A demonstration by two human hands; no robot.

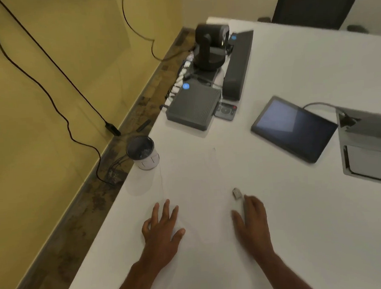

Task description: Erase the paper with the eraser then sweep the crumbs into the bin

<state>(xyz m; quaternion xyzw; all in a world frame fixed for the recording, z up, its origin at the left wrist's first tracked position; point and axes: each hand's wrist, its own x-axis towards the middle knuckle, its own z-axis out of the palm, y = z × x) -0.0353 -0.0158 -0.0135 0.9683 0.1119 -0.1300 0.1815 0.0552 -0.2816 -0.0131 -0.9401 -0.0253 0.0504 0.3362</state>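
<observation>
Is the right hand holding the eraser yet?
No, the eraser lies on the table, just beyond the right hand fingertips.

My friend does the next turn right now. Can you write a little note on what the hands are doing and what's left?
Left hand: open, flat on the paper.
Right hand: open, fingers by the eraser, not holding it.
Bin: at the table's left edge, beyond the paper.
Done: can't tell; no marks or crumbs show.
Left: grip eraser, rub, sweep crumbs into bin.
</observation>
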